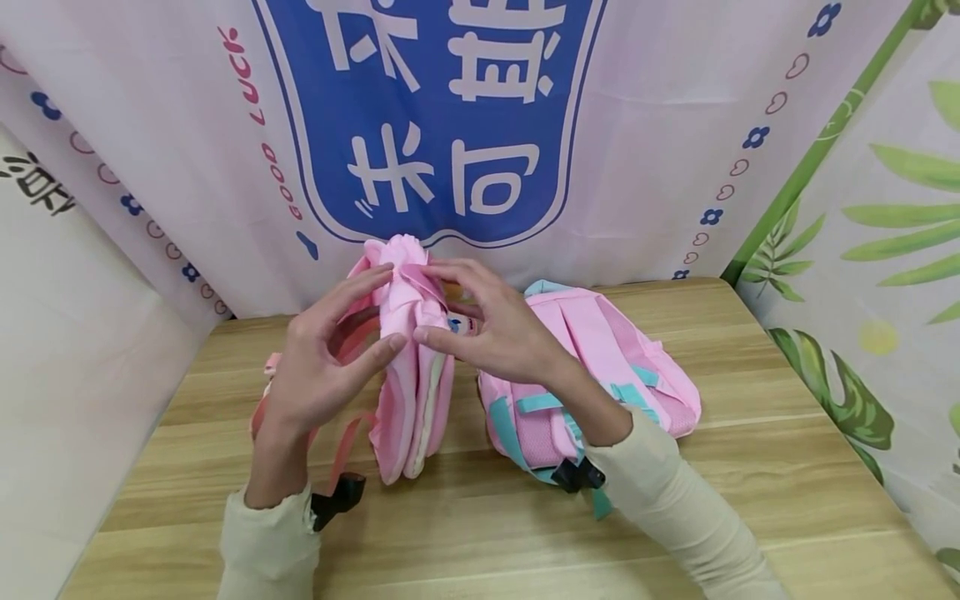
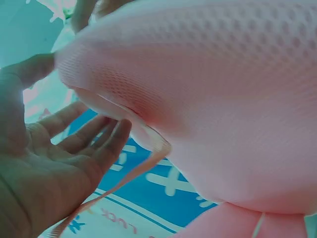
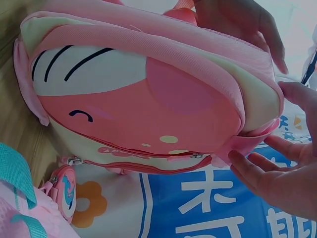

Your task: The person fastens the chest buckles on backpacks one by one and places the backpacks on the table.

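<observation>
A pink backpack (image 1: 412, 375) stands on the table between both hands. Its front, in the right wrist view, has a coral and white cartoon face (image 3: 124, 109) with a smiling eye. My left hand (image 1: 322, 350) touches its upper edge with thumb and spread fingers; in the left wrist view a thin strap (image 2: 133, 171) runs past the palm. On the opposite side my right hand (image 1: 495, 321) has its thumb at the upper corner and extended fingers by the pink side pocket (image 3: 245, 146). A small zipped pouch (image 3: 64, 191) hangs from the front.
Right of it lies a second pink backpack (image 1: 592, 358) with teal straps, under the right forearm. Coral straps (image 1: 345, 450) hang on the left side over the wooden table (image 1: 480, 533). A printed curtain (image 1: 637, 167) with a blue sign closes off the back.
</observation>
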Available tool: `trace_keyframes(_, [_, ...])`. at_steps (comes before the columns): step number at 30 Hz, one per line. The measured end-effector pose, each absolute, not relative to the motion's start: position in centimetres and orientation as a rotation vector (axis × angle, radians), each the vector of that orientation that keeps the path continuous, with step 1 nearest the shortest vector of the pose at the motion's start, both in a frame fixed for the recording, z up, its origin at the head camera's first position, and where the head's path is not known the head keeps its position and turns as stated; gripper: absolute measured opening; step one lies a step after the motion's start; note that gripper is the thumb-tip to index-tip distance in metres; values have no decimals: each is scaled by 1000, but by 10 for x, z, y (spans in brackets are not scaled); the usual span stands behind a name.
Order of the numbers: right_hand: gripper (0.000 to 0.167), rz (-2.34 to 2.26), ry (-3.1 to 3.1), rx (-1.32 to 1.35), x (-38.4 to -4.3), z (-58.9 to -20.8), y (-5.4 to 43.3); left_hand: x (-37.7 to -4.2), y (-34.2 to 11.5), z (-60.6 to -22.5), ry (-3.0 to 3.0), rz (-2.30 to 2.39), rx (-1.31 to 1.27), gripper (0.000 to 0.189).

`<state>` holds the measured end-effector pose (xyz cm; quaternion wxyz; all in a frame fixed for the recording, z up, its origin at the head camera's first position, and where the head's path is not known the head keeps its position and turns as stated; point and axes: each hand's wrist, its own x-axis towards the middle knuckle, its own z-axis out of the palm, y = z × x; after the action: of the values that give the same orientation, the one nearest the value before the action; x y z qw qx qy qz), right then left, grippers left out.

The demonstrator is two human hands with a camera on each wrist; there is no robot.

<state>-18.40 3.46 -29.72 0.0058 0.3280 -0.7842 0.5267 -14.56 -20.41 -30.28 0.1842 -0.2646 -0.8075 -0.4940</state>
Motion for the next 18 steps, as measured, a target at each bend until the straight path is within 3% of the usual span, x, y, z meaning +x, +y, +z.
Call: trace_keyframes(18, [66,1641,-2394,1004,-188,-295,45,-115,-217,-281,-2193,-1351,-733,72])
